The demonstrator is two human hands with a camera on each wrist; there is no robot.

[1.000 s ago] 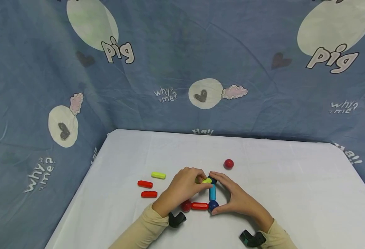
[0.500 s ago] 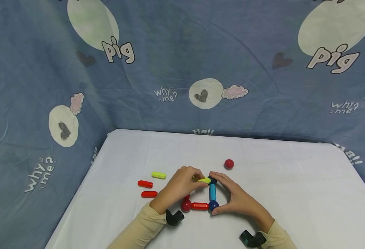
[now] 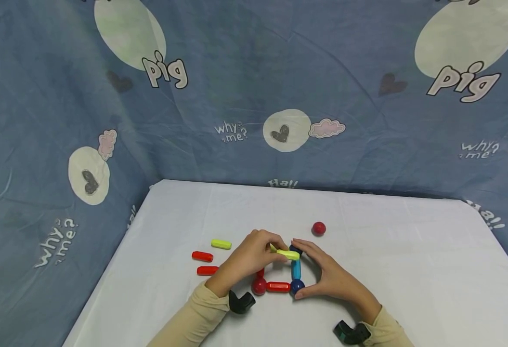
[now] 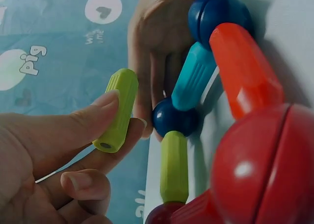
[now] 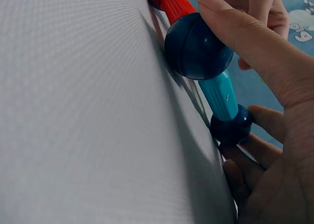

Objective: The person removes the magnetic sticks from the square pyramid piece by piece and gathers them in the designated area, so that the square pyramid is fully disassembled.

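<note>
My left hand (image 3: 251,253) pinches a yellow-green magnetic building stick (image 4: 120,104) between thumb and fingers, raised above the square of sticks and balls. That square has a near dark blue ball (image 3: 297,287), a far dark blue ball (image 4: 175,117), a light blue stick (image 3: 295,270) between them, a red stick (image 3: 278,287) in front and a large red ball (image 3: 259,286). Another yellow-green stick (image 4: 174,166) joins the far blue ball to a far red ball (image 4: 164,213). My right hand (image 3: 332,274) holds the square's right side, thumb on the near blue ball and fingers against the far one.
Left of the square lie a loose yellow-green stick (image 3: 221,244) and two red sticks (image 3: 202,256). A single red ball (image 3: 319,228) sits behind the right hand. A white cloth (image 3: 410,250) covers the table; a patterned blue curtain (image 3: 219,86) hangs behind.
My left hand has drawn slightly left and up, and the stick it pinches now shows more fully over the far blue ball. The square's left red stick has come into sight. My right hand stays put.
</note>
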